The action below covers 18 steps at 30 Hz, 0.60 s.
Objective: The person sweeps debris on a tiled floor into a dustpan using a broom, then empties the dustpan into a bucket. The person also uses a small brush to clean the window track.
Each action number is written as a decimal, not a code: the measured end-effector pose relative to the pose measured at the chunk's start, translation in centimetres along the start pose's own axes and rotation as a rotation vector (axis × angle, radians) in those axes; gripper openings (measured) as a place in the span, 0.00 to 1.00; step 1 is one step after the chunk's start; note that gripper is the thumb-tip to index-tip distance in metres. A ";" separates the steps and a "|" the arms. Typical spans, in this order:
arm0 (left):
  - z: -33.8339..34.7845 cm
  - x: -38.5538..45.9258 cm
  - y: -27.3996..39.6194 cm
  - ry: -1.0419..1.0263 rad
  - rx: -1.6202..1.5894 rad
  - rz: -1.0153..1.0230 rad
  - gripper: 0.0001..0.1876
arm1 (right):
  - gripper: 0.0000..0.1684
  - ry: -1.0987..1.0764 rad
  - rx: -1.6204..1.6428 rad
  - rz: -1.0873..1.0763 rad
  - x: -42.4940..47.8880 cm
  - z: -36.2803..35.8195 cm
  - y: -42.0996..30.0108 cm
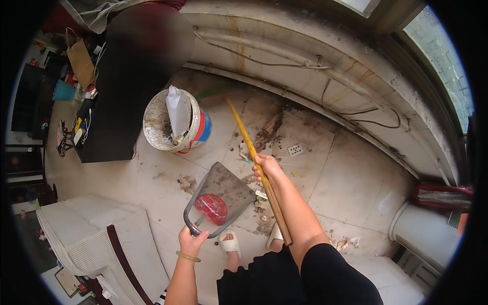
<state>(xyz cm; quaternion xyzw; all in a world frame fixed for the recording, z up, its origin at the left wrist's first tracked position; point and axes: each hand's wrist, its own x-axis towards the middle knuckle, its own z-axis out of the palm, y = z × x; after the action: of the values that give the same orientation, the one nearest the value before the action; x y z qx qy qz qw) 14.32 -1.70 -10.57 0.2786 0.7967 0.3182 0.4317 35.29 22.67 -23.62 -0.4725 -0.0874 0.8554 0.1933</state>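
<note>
My left hand (pixel 191 240) grips the curved rim of a grey metal dustpan (pixel 228 190), which has dirt stains on its pan. A round red object with a shiny, clear-looking cover (pixel 211 209) lies at the dustpan's handle end. My right hand (pixel 265 167) is closed around a long yellow-brown broom handle (pixel 244 131), which slants from my forearm towards the wall. Blurred green bristles (pixel 209 93) show at its far end, beside the bucket. A playing card (pixel 295 150), dark debris (pixel 271 129) and small scraps (pixel 261 195) lie on the tiled floor around the handle.
A dirty white bucket (pixel 150 131) holding a white bag stands ahead. Left of it is a black desk (pixel 110 133) with cluttered items. A cloth-covered seat (pixel 95 225) is at the lower left. Pipes and cables (pixel 263 46) run along the stained wall; a white cylindrical object (pixel 419 232) lies at right.
</note>
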 end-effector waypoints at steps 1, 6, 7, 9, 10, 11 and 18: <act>0.0 0.1 0.3 -0.005 0.031 0.019 0.16 | 0.13 0.014 0.000 0.006 -1.2 -1.0 -0.2; 0.5 0.0 0.8 0.002 -0.007 0.023 0.15 | 0.16 0.110 0.089 0.021 -7.3 -5.3 0.8; 0.5 0.0 1.2 -0.012 -0.011 0.013 0.15 | 0.16 0.141 0.082 0.018 -8.5 -5.9 1.2; 0.3 -0.1 1.8 -0.028 -0.034 -0.006 0.15 | 0.16 0.201 0.066 0.011 -11.3 -6.6 2.0; 0.3 -0.2 1.7 -0.028 -0.053 -0.020 0.15 | 0.16 0.214 0.013 0.005 -12.6 -6.4 2.5; 0.3 -0.2 1.6 -0.026 -0.073 -0.036 0.15 | 0.16 0.225 -0.042 0.001 -14.1 -5.9 3.0; 0.4 -0.1 1.9 -0.007 -0.076 -0.030 0.14 | 0.17 -0.037 -0.105 -0.079 -6.6 2.4 0.1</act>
<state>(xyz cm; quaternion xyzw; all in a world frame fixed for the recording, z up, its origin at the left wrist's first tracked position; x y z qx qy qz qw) 15.04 -0.42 -9.33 0.2510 0.7866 0.3408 0.4496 36.43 19.92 -17.23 -0.4622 -0.1543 0.8499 0.2005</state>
